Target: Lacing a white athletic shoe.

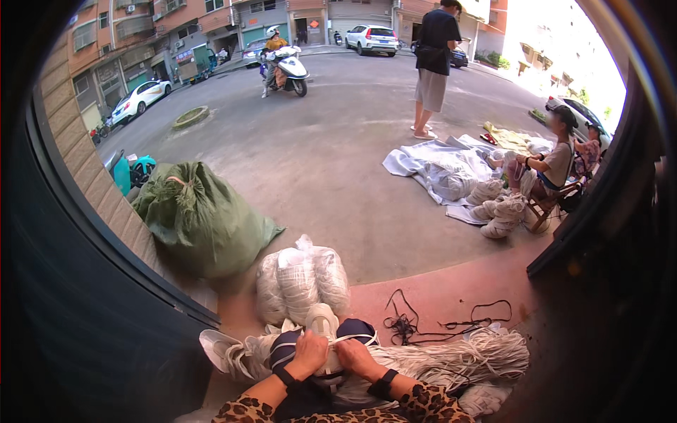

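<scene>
A pale sneaker (323,319) rests upright on my lap, between my dark-clad knees, its toe pointing away from me. My left hand (309,354) is closed at the shoe's left side, near its lacing. My right hand (357,357) pinches a whitish shoelace (363,334) at the right side of the shoe, and a loose part of it sticks out past the fingers. What my left fingers grip is too small to make out. To the left lie more pale shoes (224,350), partly overlapping. A thick bundle of whitish laces (458,356) stretches out to the right.
Beyond my knees stands a clear bag of pale bundles (302,278). A large green sack (201,220) leans at the left wall. Black cords (403,326) lie on the reddish floor. People sit by a cloth (441,166) at right; a scooter (288,69) is on the street.
</scene>
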Demonstrator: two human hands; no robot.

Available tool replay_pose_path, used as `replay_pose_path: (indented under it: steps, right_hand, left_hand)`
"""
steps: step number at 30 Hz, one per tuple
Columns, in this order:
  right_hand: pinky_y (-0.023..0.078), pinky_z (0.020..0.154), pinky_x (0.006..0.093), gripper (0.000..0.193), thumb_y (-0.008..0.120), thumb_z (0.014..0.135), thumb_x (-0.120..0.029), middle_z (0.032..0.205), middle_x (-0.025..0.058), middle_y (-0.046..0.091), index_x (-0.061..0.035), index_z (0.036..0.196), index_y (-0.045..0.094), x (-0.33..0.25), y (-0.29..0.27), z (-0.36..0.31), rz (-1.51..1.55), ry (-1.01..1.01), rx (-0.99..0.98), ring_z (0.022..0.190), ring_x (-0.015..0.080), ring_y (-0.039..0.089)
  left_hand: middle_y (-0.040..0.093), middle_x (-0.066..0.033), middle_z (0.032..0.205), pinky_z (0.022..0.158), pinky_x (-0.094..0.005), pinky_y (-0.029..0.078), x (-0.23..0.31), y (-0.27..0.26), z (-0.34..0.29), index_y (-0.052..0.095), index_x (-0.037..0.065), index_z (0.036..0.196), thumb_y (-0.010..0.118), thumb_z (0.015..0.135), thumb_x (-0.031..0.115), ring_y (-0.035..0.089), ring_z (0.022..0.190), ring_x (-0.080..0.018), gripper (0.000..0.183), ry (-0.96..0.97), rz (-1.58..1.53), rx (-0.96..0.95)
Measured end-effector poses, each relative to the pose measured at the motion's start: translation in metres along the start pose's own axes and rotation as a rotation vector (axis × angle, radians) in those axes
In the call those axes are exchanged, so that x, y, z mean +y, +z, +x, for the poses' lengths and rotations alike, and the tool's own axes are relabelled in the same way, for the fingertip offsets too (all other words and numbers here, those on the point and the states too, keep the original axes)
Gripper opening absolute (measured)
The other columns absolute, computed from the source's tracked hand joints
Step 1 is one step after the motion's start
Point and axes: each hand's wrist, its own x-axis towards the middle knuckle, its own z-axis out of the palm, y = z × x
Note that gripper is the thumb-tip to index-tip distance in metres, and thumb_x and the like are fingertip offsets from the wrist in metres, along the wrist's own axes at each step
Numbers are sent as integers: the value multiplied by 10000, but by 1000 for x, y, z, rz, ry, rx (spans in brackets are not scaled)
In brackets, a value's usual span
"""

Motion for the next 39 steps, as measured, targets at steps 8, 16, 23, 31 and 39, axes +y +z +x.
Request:
replay_pose_path:
  steps: [8, 16, 23, 31, 39]
  right_hand:
    - [384, 660, 344, 115, 499, 733, -149, 733, 62, 554, -73, 800, 553, -16, -14, 19, -533, -238, -309, 756, 214, 525]
    - [401, 708, 361, 170, 500, 747, -59, 818, 87, 554, -64, 917, 504, -60, -67, 40, -57, -212, 51, 821, 248, 531]
    - [437, 570, 268, 137, 460, 899, -131, 666, 16, 456, -8, 954, 435, -152, -334, 76, 608, -430, 852, 587, 90, 444]
    - [314, 395, 195, 118, 439, 915, -197, 616, -24, 393, -103, 979, 472, -86, -301, 46, 1036, 102, 904, 478, 61, 342]
    - [431, 508, 270, 171, 584, 795, -212, 616, 6, 553, -49, 835, 613, -47, -47, 34, 542, 527, -250, 540, 143, 526]
  left_hand:
    - [585, -146, 722, 600, -361, 458, -18, -11, 3, 549, 42, 769, 636, 690, 155, 562, 671, -303, 163, -193, -392, 44]
    - [592, 0, 759, 628, -209, 441, -30, 1, 31, 598, 10, 821, 659, 753, 113, 527, 692, -58, 138, -440, -1252, -179]
    - [614, -80, 758, 654, -269, 461, -16, 8, 56, 609, 11, 833, 655, 661, 118, 588, 713, -170, 208, -215, -945, -465]
    - [613, -163, 858, 751, -420, 448, -48, 4, 14, 604, 71, 931, 515, 790, 203, 555, 827, -361, 213, -155, -293, -124]
    - [607, -185, 880, 753, -398, 453, -57, -9, -1, 574, 48, 966, 509, 801, 153, 569, 852, -348, 206, -177, -435, -96]
